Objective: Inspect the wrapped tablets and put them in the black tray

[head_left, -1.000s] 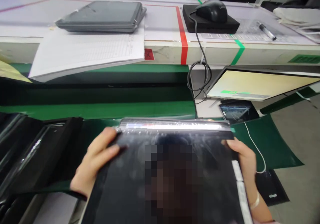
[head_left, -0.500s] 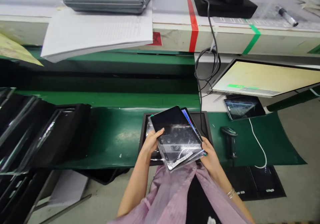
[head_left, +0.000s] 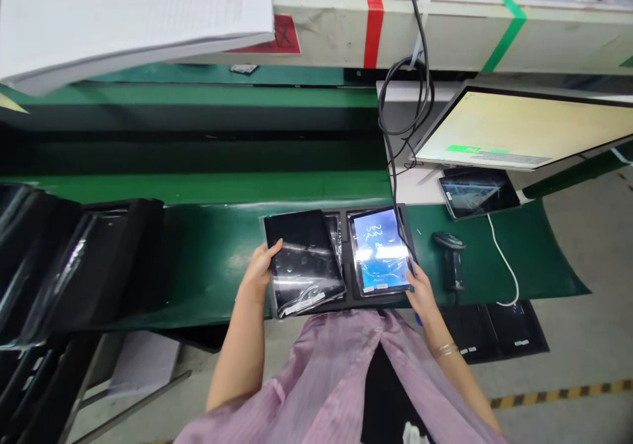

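Note:
My left hand grips the left edge of a black tablet in a clear plastic bag, which lies partly over the left side of a black tray. My right hand is at the lower right corner of a tablet with a lit blue screen, its fingers on that edge. This tablet sits in a recess of the tray. A small blue item shows below my right hand, too small to name.
The tray rests on a green conveyor belt. Black sleeves are stacked to the left. To the right are a barcode scanner, a second tablet and a monitor. White papers overhang a ledge above.
The bagged tablet has moved left off the lit tablet, which now shows fully in the tray. My hands have moved apart, and the view has shifted slightly.

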Action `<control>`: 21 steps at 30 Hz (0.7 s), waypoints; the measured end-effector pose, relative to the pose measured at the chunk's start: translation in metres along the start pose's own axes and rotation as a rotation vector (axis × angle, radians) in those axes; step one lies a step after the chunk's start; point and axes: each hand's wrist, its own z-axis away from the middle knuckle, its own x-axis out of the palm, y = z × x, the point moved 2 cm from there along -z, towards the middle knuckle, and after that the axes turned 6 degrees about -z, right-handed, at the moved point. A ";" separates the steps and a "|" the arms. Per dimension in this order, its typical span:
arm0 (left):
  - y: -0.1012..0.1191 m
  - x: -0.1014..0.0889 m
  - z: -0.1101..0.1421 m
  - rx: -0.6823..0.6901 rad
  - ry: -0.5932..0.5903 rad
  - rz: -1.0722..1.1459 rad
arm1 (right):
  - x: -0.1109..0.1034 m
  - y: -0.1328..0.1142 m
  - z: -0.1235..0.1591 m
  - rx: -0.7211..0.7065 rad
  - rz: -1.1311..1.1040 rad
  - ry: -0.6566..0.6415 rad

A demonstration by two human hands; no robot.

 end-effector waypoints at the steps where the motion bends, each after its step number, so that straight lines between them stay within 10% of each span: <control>1: -0.004 -0.005 -0.002 -0.007 0.002 -0.016 | 0.000 0.000 -0.004 -0.031 0.059 -0.006; 7: -0.033 -0.019 -0.009 -0.002 -0.023 -0.033 | 0.006 -0.024 0.011 -0.331 0.477 0.011; 11: -0.044 -0.021 0.000 0.055 -0.111 0.010 | -0.021 -0.064 0.023 -0.478 0.664 0.303; 15: -0.052 -0.026 0.018 0.086 -0.223 0.099 | -0.063 -0.094 -0.015 -0.322 0.713 0.536; 21: -0.061 -0.024 0.034 -0.020 -0.266 0.186 | -0.068 -0.095 -0.051 -0.057 0.568 0.275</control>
